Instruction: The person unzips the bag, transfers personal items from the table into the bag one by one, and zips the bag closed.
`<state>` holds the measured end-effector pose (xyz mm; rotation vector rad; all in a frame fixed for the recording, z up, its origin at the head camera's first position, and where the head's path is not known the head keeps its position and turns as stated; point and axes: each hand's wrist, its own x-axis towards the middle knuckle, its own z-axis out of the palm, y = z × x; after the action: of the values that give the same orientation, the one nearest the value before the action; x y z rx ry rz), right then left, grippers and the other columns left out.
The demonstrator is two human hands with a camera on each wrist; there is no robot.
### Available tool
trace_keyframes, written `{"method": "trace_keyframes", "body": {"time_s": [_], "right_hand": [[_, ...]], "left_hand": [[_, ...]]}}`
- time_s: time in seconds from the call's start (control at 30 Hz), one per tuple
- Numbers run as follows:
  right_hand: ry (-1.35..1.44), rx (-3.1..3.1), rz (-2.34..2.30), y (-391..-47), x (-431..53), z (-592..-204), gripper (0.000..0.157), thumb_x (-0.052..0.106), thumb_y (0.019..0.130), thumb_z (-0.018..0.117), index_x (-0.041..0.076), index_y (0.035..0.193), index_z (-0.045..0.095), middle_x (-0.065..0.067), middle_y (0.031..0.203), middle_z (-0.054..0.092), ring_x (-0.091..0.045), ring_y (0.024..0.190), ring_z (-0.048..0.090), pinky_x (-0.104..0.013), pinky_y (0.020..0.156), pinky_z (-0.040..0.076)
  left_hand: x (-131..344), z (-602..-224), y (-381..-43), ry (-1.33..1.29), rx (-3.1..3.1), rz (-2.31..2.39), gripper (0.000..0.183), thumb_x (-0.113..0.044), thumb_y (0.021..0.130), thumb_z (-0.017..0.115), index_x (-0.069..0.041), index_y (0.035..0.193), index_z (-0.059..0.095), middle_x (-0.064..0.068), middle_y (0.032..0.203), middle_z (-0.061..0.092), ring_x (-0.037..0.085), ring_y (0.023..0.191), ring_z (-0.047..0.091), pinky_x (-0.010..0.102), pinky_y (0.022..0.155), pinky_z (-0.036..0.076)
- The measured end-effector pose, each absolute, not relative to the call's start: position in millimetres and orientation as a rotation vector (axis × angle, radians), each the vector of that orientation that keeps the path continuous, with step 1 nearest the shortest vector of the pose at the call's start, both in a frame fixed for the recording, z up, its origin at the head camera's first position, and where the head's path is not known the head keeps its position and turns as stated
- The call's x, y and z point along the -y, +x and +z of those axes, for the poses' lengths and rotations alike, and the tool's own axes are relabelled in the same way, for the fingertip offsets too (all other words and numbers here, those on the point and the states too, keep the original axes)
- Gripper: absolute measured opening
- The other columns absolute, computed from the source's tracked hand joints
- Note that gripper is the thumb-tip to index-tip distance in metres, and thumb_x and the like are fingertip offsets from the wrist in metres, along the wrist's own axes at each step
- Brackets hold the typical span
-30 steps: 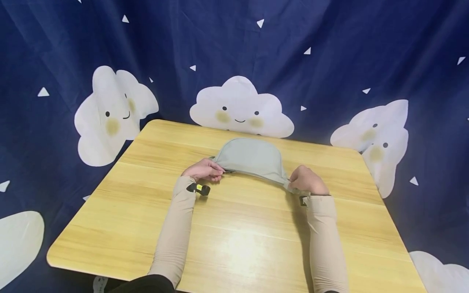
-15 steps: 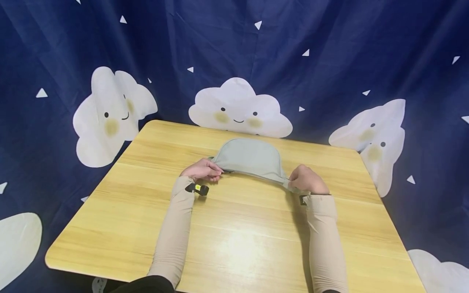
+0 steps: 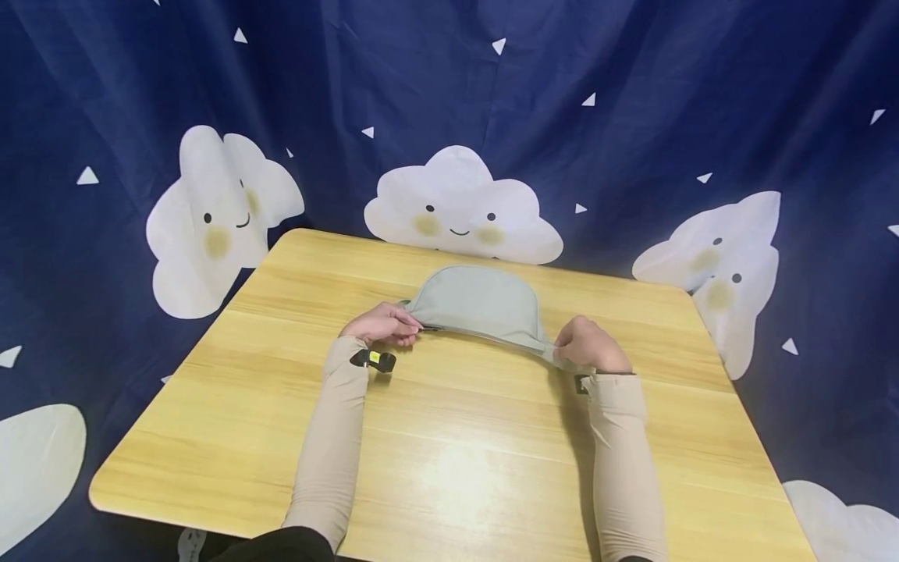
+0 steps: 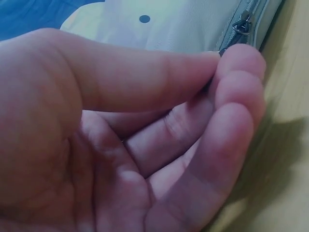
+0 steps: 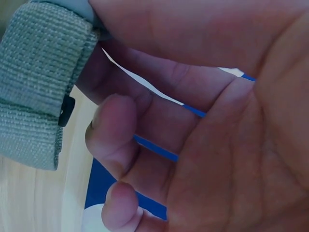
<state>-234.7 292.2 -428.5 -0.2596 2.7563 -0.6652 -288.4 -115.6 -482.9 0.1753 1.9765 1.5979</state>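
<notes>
A pale grey-green waist bag (image 3: 477,300) lies toward the far side of the table, its zipper edge facing me. At its left end, my left hand (image 3: 385,324) pinches the dark zipper pull between thumb and forefinger. The left wrist view shows the zipper slider (image 4: 243,25) just beyond those fingertips. My right hand (image 3: 592,344) pinches the bag's right end, where a woven strap (image 5: 43,63) with a small black piece hangs beside the fingers. The other fingers of the right hand curl loosely. Most of the strap is hidden in the head view.
The wooden table (image 3: 449,437) has rounded corners and stands against a dark blue curtain (image 3: 435,70) printed with white clouds and triangles. Small black devices (image 3: 375,360) are strapped at the wrists over beige sleeves.
My left hand has moved slightly left along the bag's front edge, still pinching the zipper pull. The right hand and the bag stay almost where they were.
</notes>
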Motion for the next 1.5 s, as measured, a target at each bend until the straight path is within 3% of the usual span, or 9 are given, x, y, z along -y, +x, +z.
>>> {"method": "trace_keyframes", "body": {"time_s": [0.77,1.13,1.5], "right_hand": [[-0.275,-2.789,-0.642,-230.0,-292.8,-423.3,0.015,0.006,0.088,0.070,-0.002,0.097,0.080,-0.022,0.110,0.077,-0.034,0.100,0.069,-0.047,0.085,0.059],[-0.285,-2.786,-0.671,-228.4,-290.4,-426.5,0.013,0.005,0.087,0.070,-0.002,0.091,0.080,-0.021,0.106,0.077,-0.029,0.090,0.068,-0.037,0.074,0.056],[-0.319,-2.777,-0.644,-230.9,-292.8,-426.9,0.014,0.006,0.088,0.069,-0.001,0.091,0.081,-0.020,0.106,0.077,-0.031,0.093,0.070,-0.042,0.077,0.059]], "left_hand": [[127.2,-478.6,-287.9,0.117,-1.928,1.646,0.031,0.003,0.097,0.065,0.017,0.124,0.064,0.008,0.082,0.076,0.008,0.068,0.068,0.017,0.066,0.059],[131.1,-480.4,-285.3,0.095,-1.921,1.645,0.031,0.003,0.098,0.063,0.017,0.126,0.063,0.006,0.080,0.075,0.009,0.067,0.067,0.017,0.064,0.059],[147.1,-481.0,-286.5,0.109,-1.966,1.622,0.031,-0.001,0.099,0.065,0.015,0.125,0.065,0.004,0.079,0.075,0.006,0.065,0.066,0.016,0.063,0.059]]}}
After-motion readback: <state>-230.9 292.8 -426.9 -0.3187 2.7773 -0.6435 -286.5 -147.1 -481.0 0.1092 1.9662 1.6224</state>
